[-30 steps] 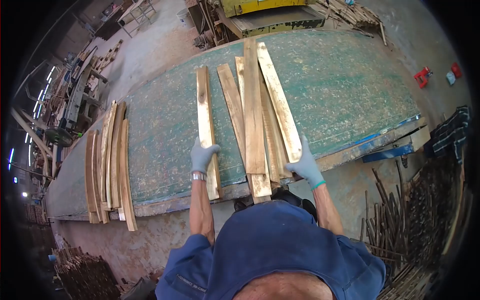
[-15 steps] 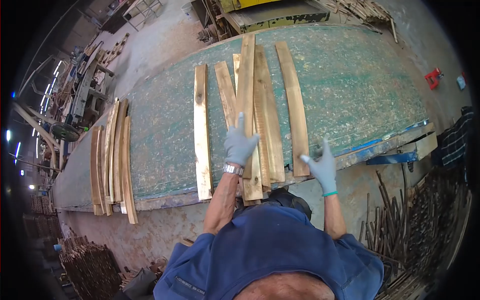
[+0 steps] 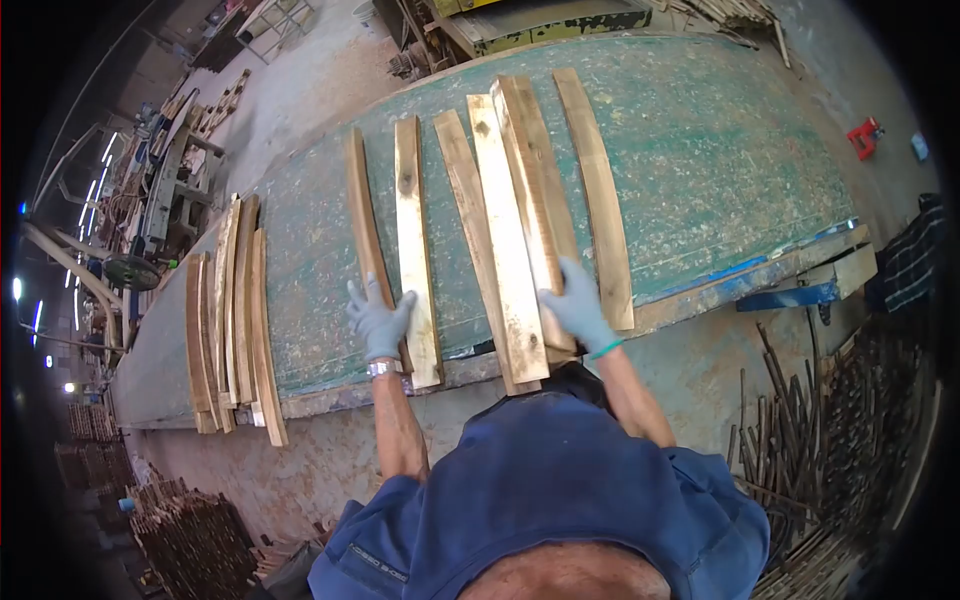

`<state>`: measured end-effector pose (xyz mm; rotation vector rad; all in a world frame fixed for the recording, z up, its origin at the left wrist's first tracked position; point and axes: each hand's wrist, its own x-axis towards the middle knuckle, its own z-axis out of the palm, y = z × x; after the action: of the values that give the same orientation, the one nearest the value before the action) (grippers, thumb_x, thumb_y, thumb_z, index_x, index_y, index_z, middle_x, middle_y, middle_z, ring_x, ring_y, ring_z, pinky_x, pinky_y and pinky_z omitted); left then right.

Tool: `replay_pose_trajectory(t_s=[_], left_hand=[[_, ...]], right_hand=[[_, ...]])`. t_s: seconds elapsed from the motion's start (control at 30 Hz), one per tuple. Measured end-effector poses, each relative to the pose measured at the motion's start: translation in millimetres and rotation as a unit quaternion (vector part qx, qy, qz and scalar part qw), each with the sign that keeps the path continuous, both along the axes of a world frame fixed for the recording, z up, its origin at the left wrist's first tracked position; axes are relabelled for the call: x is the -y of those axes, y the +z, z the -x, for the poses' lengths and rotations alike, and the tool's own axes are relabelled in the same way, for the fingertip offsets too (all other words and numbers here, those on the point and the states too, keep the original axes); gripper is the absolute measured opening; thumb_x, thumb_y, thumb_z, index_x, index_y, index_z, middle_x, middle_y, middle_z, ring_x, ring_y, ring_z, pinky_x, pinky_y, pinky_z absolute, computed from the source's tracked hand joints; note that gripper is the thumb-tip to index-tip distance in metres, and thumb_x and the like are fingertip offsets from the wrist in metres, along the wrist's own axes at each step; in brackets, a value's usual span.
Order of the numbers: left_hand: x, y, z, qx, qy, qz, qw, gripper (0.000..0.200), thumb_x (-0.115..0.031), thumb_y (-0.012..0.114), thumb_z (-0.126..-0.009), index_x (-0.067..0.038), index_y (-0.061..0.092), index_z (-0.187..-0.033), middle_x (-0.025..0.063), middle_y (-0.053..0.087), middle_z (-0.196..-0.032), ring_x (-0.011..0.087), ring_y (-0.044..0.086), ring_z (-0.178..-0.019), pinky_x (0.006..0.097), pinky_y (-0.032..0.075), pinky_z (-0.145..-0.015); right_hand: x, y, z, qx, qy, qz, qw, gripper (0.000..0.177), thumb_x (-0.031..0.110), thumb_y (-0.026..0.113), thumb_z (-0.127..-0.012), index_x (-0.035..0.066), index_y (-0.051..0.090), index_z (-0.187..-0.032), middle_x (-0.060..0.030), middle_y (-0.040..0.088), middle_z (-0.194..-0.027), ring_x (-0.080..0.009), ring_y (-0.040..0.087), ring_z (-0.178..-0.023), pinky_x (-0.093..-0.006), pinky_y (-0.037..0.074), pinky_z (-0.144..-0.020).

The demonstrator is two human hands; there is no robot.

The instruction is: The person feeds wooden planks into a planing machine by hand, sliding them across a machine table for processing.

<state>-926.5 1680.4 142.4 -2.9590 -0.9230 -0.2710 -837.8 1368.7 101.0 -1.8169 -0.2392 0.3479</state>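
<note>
My left hand point(image 3: 380, 322), in a grey glove, has its fingers spread over the lower part of a narrow wooden strip point(image 3: 364, 205). Just right of it lies a lighter wooden strip point(image 3: 411, 230) with a dark knot. My right hand point(image 3: 582, 312), also gloved, touches the near part of a wooden strip point(image 3: 532, 200) in the middle group, thumb apart from the fingers. In that group a pale strip point(image 3: 503, 220) overlaps another wooden strip point(image 3: 465, 190), and a wider board point(image 3: 548, 165) lies behind. A separate curved strip point(image 3: 592, 185) lies farther right.
The strips lie on a worn green table point(image 3: 720, 170). At its left end several more strips point(image 3: 235, 310) overhang the near edge. A blue clamp-like part point(image 3: 790, 296) juts out under the right edge. Stacked sticks point(image 3: 190, 530) stand below left, with loose sticks point(image 3: 790, 420) below right.
My left hand has moved left, and a narrow strip now lies there, left of the knotted one. My right hand has come left from beside the curved strip onto the middle group.
</note>
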Motion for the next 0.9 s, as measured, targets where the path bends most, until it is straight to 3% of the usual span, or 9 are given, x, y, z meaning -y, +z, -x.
replay_pose_trajectory(t_s=[0.03,0.1,0.2,0.37,0.43,0.5,0.57,0.73,0.9], left_hand=[[7,-5,-9,0.021,-0.029,-0.033,0.999,0.09,-0.053,0.074,-0.076,-0.019,0.038,-0.151,0.0286,0.039,-0.145,0.0438,0.04,-0.132,0.0502,0.039,-0.105],[67,13,-34,0.026,-0.148,0.206,0.967,0.091,-0.059,0.072,-0.077,-0.008,0.042,-0.147,0.0289,0.028,-0.154,0.0438,0.038,-0.136,0.0498,0.031,-0.111],[167,-16,-46,-0.105,-0.207,0.217,0.948,0.096,-0.065,0.064,-0.077,-0.024,0.027,-0.155,0.0295,0.017,-0.158,0.0539,0.013,-0.143,0.0643,0.013,-0.114],[146,-18,-58,-0.105,-0.191,0.208,0.954,0.091,-0.056,0.065,-0.079,-0.028,0.025,-0.156,0.0247,0.019,-0.159,0.0509,0.009,-0.146,0.0701,0.006,-0.111],[134,-23,-69,-0.074,-0.171,0.219,0.958,0.091,-0.053,0.068,-0.077,-0.029,0.027,-0.155,0.0226,0.022,-0.159,0.0485,0.009,-0.147,0.0699,0.005,-0.112],[134,-30,-82,-0.034,-0.192,0.205,0.959,0.091,-0.04,0.069,-0.078,-0.023,0.026,-0.155,0.0236,0.028,-0.155,0.0466,0.016,-0.146,0.0678,0.006,-0.113],[135,-35,-98,-0.003,-0.216,0.195,0.957,0.089,-0.032,0.067,-0.078,-0.017,0.025,-0.155,0.0269,0.031,-0.152,0.048,0.021,-0.144,0.0671,0.008,-0.114],[143,-45,-103,0.061,-0.241,0.247,0.937,0.092,-0.012,0.071,-0.074,-0.007,0.024,-0.154,0.0289,0.033,-0.148,0.0467,0.029,-0.14,0.05,0.02,-0.119],[141,-63,-101,0.107,-0.241,0.365,0.893,0.094,-0.02,0.072,-0.078,0.004,0.019,-0.152,0.0285,0.022,-0.156,0.0372,0.028,-0.144,0.0424,0.022,-0.12]], right_hand=[[11,-1,-10,-0.026,0.001,-0.122,0.992,0.061,0.025,0.067,-0.084,-0.007,0.05,-0.133,-0.0115,0.063,-0.119,-0.0206,0.06,-0.111,-0.0336,0.047,-0.097],[42,31,-16,-0.107,0.001,-0.272,0.956,0.051,0.012,0.064,-0.084,-0.006,0.055,-0.13,-0.0092,0.063,-0.121,-0.0156,0.06,-0.109,-0.0291,0.047,-0.094],[86,51,-9,-0.098,-0.006,-0.253,0.962,0.064,0.023,0.069,-0.079,-0.007,0.053,-0.134,-0.0092,0.063,-0.124,-0.0168,0.06,-0.112,-0.0302,0.046,-0.098],[132,60,-14,-0.049,-0.057,-0.253,0.964,0.069,0.026,0.073,-0.079,-0.006,0.052,-0.136,-0.01,0.061,-0.128,-0.0177,0.057,-0.118,-0.0312,0.044,-0.101],[149,55,-26,-0.019,-0.066,-0.217,0.974,0.069,0.022,0.073,-0.079,-0.005,0.049,-0.138,-0.0124,0.059,-0.133,-0.0192,0.056,-0.121,-0.0319,0.044,-0.102],[162,38,-36,0.197,-0.149,0.144,0.958,0.067,0.016,0.071,-0.079,-0.004,0.048,-0.138,-0.0174,0.06,-0.129,-0.0269,0.058,-0.119,-0.036,0.046,-0.099],[158,27,-46,0.29,-0.118,0.471,0.825,0.059,0.012,0.067,-0.078,-0.003,0.049,-0.132,-0.0207,0.057,-0.115,-0.0406,0.054,-0.105,-0.0454,0.046,-0.093],[155,-18,-43,0.265,-0.07,0.398,0.876,0.059,0.02,0.068,-0.08,0.006,0.051,-0.135,-0.0202,0.056,-0.122,-0.0388,0.052,-0.111,-0.0518,0.042,-0.098],[129,-33,-39,0.259,-0.269,0.444,0.814,0.068,0.034,0.073,-0.078,0.01,0.051,-0.138,-0.0227,0.047,-0.137,-0.0434,0.048,-0.119,-0.0503,0.041,-0.102]])
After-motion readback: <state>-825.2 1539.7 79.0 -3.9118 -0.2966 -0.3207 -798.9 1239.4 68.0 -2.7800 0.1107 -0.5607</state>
